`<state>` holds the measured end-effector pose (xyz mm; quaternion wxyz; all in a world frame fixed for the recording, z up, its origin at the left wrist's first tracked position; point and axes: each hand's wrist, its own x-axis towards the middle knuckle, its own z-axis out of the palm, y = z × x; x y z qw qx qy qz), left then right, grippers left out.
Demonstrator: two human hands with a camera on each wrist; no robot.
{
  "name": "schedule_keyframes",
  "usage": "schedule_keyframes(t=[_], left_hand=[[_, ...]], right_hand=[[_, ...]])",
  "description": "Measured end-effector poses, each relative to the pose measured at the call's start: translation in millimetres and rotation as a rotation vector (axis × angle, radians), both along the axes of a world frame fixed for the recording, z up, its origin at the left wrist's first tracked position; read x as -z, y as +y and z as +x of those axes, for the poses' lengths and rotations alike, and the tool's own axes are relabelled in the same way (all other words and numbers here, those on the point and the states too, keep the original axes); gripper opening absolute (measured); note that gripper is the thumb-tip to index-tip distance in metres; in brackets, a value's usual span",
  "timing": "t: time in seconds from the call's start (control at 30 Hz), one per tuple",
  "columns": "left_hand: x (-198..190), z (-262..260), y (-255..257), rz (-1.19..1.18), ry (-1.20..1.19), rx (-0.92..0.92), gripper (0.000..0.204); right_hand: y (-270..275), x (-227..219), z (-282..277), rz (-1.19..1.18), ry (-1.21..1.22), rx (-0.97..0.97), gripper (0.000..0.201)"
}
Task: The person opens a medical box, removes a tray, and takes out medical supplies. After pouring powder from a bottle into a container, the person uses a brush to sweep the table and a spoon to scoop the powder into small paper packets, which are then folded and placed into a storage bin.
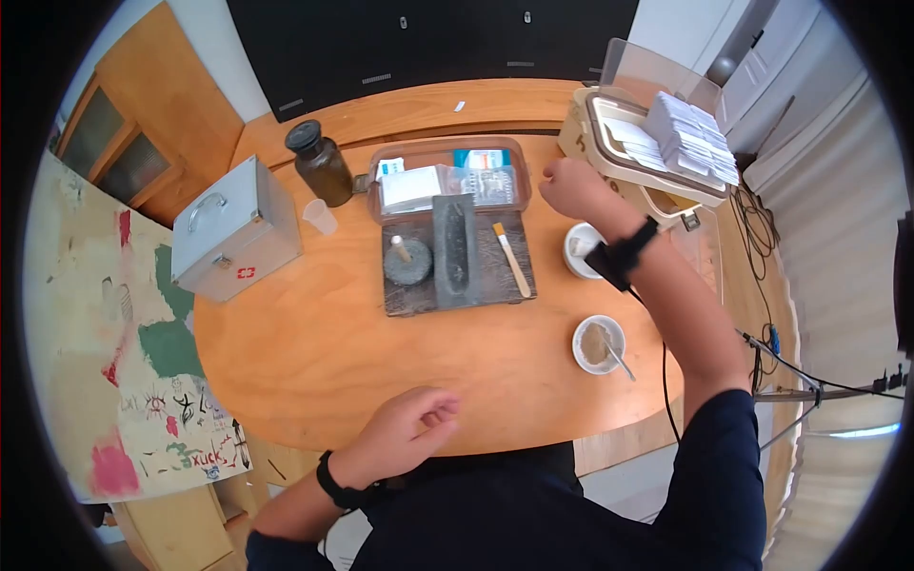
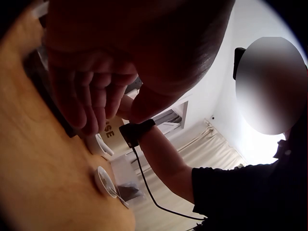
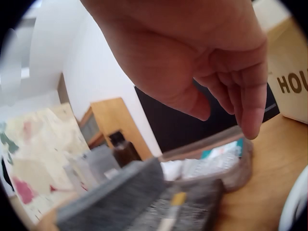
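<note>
My right hand (image 1: 578, 190) is raised over the right side of the table, beside a translucent brownish box (image 1: 523, 198) of packets. Its fingers hang loosely bent with nothing between them, as the right wrist view shows. Below its wrist stands a white bowl (image 1: 572, 266) with something pale in it. Over the front edge hovers my left hand (image 1: 411, 426), relaxed and holding nothing. On a dark slab (image 1: 400, 303) between the hands lie a long grey stone trough (image 1: 457, 249), a round stone (image 1: 407, 266) with a wooden handle and a brush (image 1: 512, 260).
A second white bowl (image 1: 583, 364) holds brown powder and a spoon (image 1: 619, 359). At the left are a silver first-aid case (image 1: 249, 249), a dark bottle (image 1: 324, 171) and a plastic cup (image 1: 321, 217). A cream container (image 1: 578, 128) with white packets stands back right. A cable (image 1: 666, 381) trails from my right wrist.
</note>
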<state>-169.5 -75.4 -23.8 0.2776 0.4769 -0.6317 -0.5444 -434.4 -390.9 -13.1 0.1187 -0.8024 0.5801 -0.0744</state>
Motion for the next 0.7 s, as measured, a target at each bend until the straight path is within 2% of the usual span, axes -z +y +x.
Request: schedule_keyframes(t=[0.03, 0.1, 0.13, 0.17, 0.2, 0.23, 0.3, 0.37, 0.47, 0.63, 0.7], left_hand=[[7, 12, 13, 0.0, 0.007, -0.01, 0.028], [18, 33, 40, 0.086, -0.032, -0.268, 0.025], [24, 41, 52, 0.088, -0.028, -0.276, 0.025], [29, 49, 63, 0.118, -0.013, -0.397, 0.023], [35, 57, 72, 0.15, 0.003, -0.518, 0.021], [42, 64, 81, 0.153, 0.007, -0.525, 0.021], [56, 76, 94, 0.204, 0.072, -0.653, 0.019], [56, 81, 97, 0.188, 0.063, -0.66, 0.019], [57, 85, 92, 0.153, 0.056, -0.649, 0.018], [64, 79, 85, 0.12, 0.079, -0.595, 0.018], [69, 77, 86, 0.176, 0.171, -0.555, 0.018]], right_hand=[[-16, 17, 9, 0.011, 0.071, -0.007, 0.032], [-40, 38, 22, 0.025, 0.144, -0.021, 0.032], [-49, 44, 25, 0.234, 0.044, 0.132, 0.032], [-56, 51, 26, 0.441, -0.057, 0.286, 0.031], [-56, 63, 25, 0.401, -0.199, 0.326, 0.031], [-62, 75, 23, 0.404, -0.194, 0.32, 0.031], [-75, 93, 17, 0.28, -0.181, 0.266, 0.03], [-70, 82, 23, 0.301, -0.207, 0.275, 0.032], [-56, 47, 32, 0.083, -0.221, 0.253, 0.036], [-47, -2, 30, -0.066, -0.182, 0.227, 0.035], [-36, -29, 28, -0.163, -0.184, 0.202, 0.033]])
